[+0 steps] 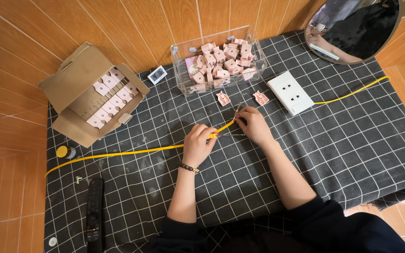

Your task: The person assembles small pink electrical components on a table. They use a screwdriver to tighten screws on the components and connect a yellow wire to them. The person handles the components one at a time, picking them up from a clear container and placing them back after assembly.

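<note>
Yellow cable (118, 153) gripped in left hand (198, 143), its end pinched by right hand (254, 125), hands close together

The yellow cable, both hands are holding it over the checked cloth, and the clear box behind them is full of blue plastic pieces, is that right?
Not quite. The head view shows the pieces in the clear box are pink, not blue. The rest holds: the left hand and right hand hold the yellow cable over the checked cloth.
</note>
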